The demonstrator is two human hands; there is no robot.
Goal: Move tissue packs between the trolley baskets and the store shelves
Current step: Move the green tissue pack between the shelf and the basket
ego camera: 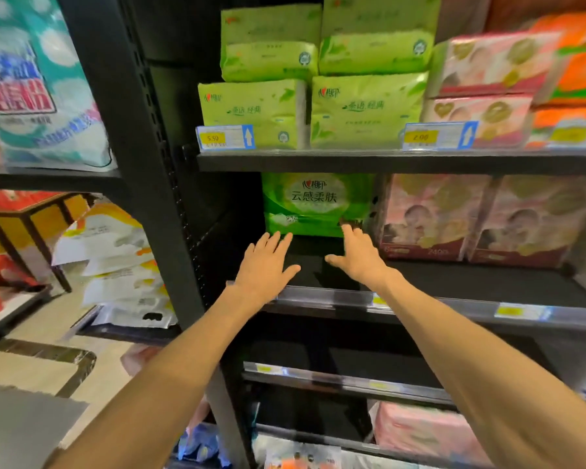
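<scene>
A green tissue pack (315, 204) stands far back on the middle black shelf (454, 282). Both my arms reach into that shelf. My left hand (266, 262) is flat with straight, spread fingers, its fingertips near the pack's lower left corner. My right hand (356, 252) is also open, fingers stretched toward the pack's lower right corner. Neither hand holds anything. Whether the fingertips touch the pack, I cannot tell.
Light green tissue packs (318, 79) are stacked on the shelf above, beside pink packs (487, 86). Pink baby-print packs (471, 218) stand right of the green pack. A black upright post (142, 164) bounds the left side. More goods fill the lower shelves and the left aisle.
</scene>
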